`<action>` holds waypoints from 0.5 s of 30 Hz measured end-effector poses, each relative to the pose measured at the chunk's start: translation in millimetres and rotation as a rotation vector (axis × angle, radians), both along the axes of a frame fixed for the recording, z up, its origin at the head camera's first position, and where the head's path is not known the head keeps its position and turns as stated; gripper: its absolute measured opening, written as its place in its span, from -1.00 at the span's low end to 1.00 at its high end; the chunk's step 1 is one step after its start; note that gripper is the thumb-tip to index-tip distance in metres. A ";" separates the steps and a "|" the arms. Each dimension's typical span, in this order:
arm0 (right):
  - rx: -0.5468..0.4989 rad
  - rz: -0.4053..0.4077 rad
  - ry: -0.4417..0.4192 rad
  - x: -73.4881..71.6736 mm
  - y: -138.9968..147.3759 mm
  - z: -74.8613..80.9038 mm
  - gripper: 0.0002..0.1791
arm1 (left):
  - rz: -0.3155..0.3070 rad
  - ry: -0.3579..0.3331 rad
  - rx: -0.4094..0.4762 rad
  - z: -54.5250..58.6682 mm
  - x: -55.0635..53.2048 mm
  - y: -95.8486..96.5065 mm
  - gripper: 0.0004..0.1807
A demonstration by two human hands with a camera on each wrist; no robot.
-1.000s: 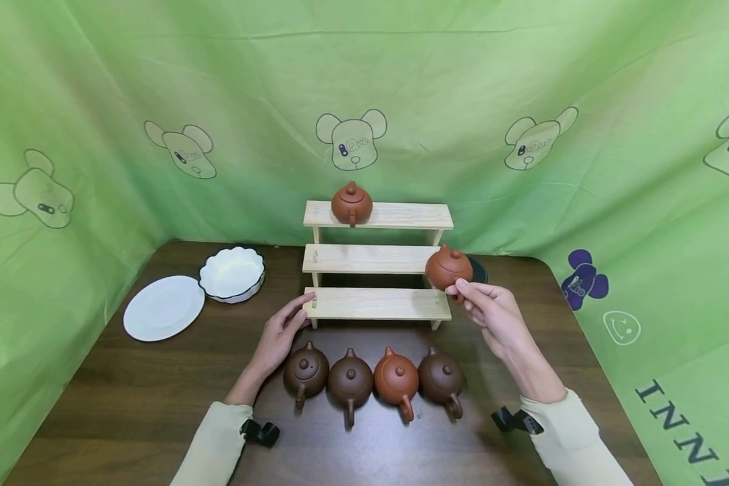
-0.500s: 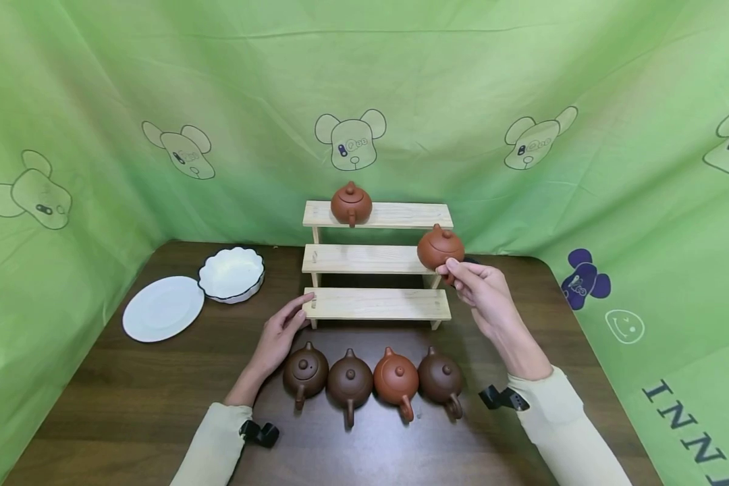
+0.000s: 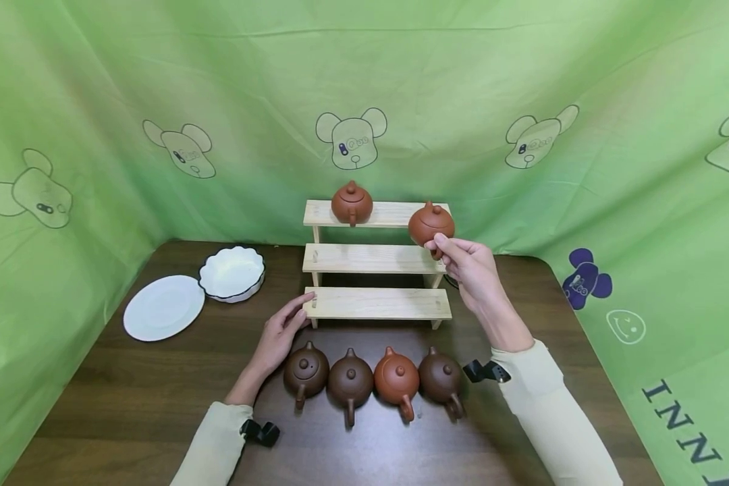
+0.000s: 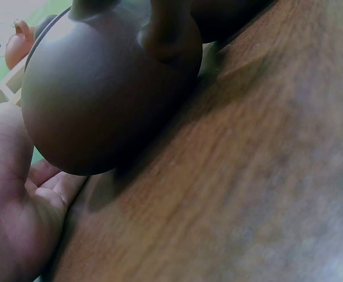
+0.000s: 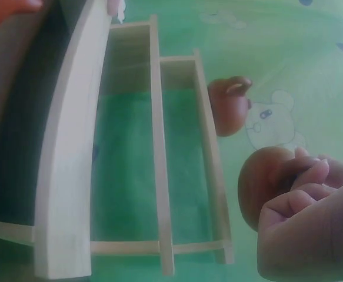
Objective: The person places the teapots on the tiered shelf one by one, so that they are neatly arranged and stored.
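My right hand point(image 3: 470, 270) pinches the handle of a reddish-brown teapot point(image 3: 430, 221), holding it upright by the right end of the top tier. In the right wrist view this teapot point(image 5: 259, 182) is partly covered by the curled fingers. A matching teapot point(image 3: 352, 204) stands on the left part of that tier of the wooden three-step stand point(image 3: 376, 304). My left hand point(image 3: 279, 337) rests with extended fingers against the left end of the lowest step. Beside its wrist sits a dark brown teapot point(image 3: 306, 374), seen large as a rounded dark body point(image 4: 106, 94) in the left wrist view.
In front of the stand, the row continues with a dark teapot point(image 3: 349, 385), an orange-brown teapot point(image 3: 396, 379) and another dark teapot point(image 3: 441, 379). A white oval plate point(image 3: 164, 308) and a fluted white bowl point(image 3: 232, 272) lie at left. Green cloth point(image 3: 437, 81) surrounds the table.
My right hand has raised the reddish-brown teapot from beside the middle step up and slightly left to the top tier's right end. My left hand has stayed in place.
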State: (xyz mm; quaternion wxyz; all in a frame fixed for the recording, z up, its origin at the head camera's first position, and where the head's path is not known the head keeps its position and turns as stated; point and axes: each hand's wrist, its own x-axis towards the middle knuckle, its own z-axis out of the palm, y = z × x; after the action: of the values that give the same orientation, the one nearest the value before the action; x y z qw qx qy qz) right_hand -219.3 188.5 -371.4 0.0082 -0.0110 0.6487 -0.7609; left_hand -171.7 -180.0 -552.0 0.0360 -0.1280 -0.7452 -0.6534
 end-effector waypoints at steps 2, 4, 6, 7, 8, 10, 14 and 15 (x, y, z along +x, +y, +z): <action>0.001 0.005 0.005 -5.5 -3.4 0.8 -0.65 | -0.005 0.039 0.004 2.1 1.7 0.8 -0.55; 0.005 0.006 0.009 -10.6 -6.6 1.0 -0.66 | -0.018 0.069 0.019 -3.2 0.0 -0.8 -0.55; 0.020 0.003 0.014 -15.8 -10.2 1.0 -0.66 | -0.027 0.075 0.028 -9.0 -2.8 -2.8 -0.54; 0.027 0.002 0.018 -18.0 -12.2 1.1 -0.66 | -0.027 0.059 0.027 -11.4 -3.8 -3.6 -0.54; 0.034 0.000 0.019 -20.1 -14.1 1.4 -0.67 | -0.026 0.042 0.031 -15.2 -5.7 -4.9 -0.55; 0.049 -0.006 0.018 -24.1 -17.4 1.7 -0.68 | -0.025 0.037 0.030 -20.4 -8.6 -6.5 -0.56; 0.062 -0.026 0.005 -30.3 -21.3 1.0 -0.69 | -0.025 0.045 0.025 -22.5 -9.1 -6.9 -0.56; 0.066 -0.033 0.001 -31.6 -21.6 0.5 -0.70 | -0.028 0.062 0.022 -20.8 -8.3 -6.2 -0.55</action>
State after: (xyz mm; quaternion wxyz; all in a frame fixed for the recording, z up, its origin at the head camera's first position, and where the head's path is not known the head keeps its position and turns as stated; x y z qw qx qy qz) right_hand -250.9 166.9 -370.9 -0.0043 -0.0003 0.6734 -0.7393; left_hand -180.0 -186.2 -572.8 0.0514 -0.1583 -0.7347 -0.6577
